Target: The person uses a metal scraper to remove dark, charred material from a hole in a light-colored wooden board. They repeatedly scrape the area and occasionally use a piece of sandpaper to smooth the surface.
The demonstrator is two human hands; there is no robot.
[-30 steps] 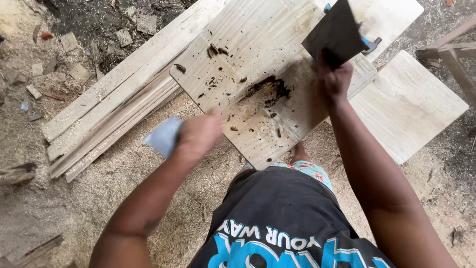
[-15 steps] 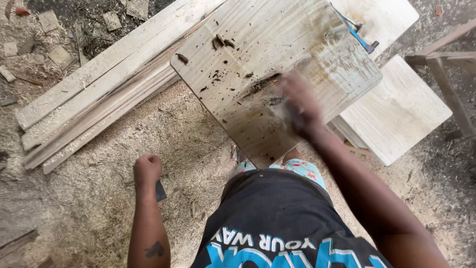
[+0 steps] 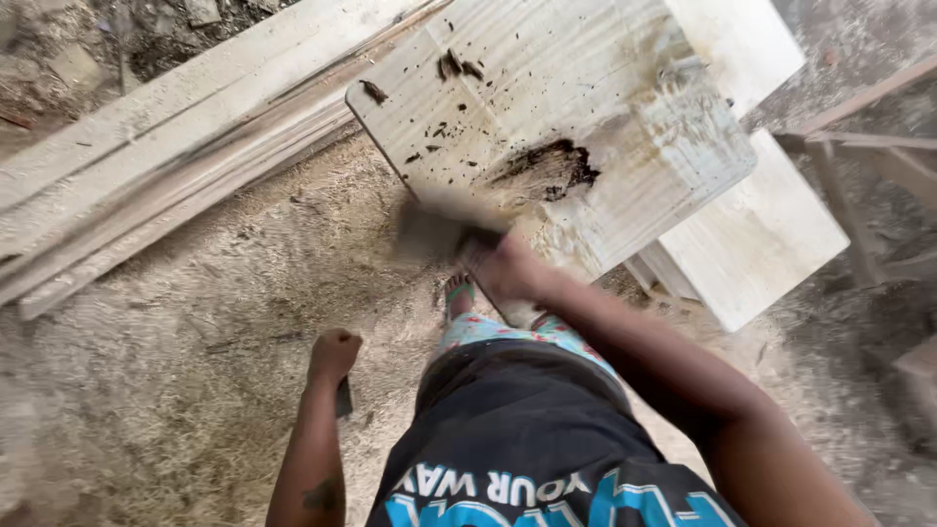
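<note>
1. The board [image 3: 586,127] lies across the upper middle of my view, propped above the sawdust floor [image 3: 195,322]. A dark rotten patch [image 3: 547,171] sits near its lower edge, with dark crumbs scattered above it.
2. Its long axis runs diagonally, from the near corner by the feet up toward the far right; the grain follows the same line.
3. My right hand [image 3: 508,268] is at the board's near edge, closed around a blurred dark flat piece [image 3: 434,232]. I judge the grip is low and flat so the piece can sweep along the surface.
4. My left hand [image 3: 335,353] hangs away from the board, fisted on a small dark object [image 3: 344,395]; I cannot tell what it is.
5. Further out, long planks [image 3: 166,166] lie stacked to the left, and another pale panel [image 3: 752,239] sits under the board's right side.
</note>
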